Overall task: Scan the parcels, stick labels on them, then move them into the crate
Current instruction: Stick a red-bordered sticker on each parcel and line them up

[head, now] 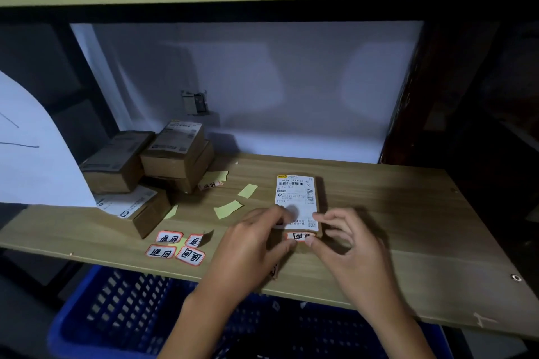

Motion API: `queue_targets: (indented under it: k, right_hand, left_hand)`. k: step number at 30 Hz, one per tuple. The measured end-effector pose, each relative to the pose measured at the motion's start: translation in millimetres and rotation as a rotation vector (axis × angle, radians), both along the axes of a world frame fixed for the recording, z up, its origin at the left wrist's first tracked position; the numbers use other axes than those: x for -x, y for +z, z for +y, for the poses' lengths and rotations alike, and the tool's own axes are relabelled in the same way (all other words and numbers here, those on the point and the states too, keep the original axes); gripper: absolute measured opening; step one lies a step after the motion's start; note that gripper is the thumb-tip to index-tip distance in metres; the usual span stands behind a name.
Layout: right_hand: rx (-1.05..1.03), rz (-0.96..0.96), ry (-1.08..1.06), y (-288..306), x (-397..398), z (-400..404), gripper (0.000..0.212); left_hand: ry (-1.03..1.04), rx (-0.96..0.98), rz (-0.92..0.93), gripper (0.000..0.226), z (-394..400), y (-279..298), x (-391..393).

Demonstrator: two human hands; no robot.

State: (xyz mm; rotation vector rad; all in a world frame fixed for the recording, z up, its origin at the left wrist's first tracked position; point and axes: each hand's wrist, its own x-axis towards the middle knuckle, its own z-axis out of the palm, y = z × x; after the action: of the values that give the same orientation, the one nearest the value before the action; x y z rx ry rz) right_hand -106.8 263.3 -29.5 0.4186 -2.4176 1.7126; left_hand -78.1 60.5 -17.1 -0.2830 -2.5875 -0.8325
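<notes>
Cardboard parcel point(298, 201), flat mid-shelf point(379, 213), its near end short of the front edge. Left hand point(256, 245) and right hand point(344, 239), fingers curled, press a red-edged label point(300, 236) onto that end. Spare labels point(175, 248) left; stacked parcels point(163, 160) back-left; bare board right. Blue crate point(116, 315) below the front edge.

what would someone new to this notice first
Both hands, left and right, press a red-bordered sticker onto the near end of a small parcel at mid-shelf. Four spare stickers lie to their left, a pile of parcels sits at back left, and a blue crate waits below the shelf.
</notes>
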Motion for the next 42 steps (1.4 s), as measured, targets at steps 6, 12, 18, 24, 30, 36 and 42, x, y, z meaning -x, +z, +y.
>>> queue_targets:
  k: [6, 12, 18, 24, 30, 36, 42]
  right_hand:
    - [0.098, -0.099, 0.065, 2, 1, 1, 0.039]
    - [0.039, 0.042, -0.078, -3, -1, 20, 0.033]
    - [0.051, -0.101, -0.296, -3, 15, 75, 0.034]
    - [0.098, 0.196, -0.369, 34, -3, 33, 0.021]
    - [0.330, 0.136, -0.120, 65, -3, -61, 0.031]
    - [0.119, -0.499, 0.286, 74, 69, -214, 0.043]
    - [0.260, -0.633, 0.217, 68, 89, -278, 0.056]
  left_hand:
    - [-0.018, -0.046, -0.018, 0.025, -3, 2, 0]
    - [-0.163, -0.322, -0.119, 0.024, 18, -8, 11]
    - [-0.287, -0.262, -0.047, 0.029, 87, -5, 37]
    - [-0.248, -0.355, -0.025, 0.042, 78, 12, 28]
    - [0.499, -0.190, 0.348, 0.035, -46, 41, 12]
    - [0.724, -0.028, 0.019, 0.048, -116, 32, 14]
    - [0.710, 0.126, 0.041, 0.058, -128, 31, 29]
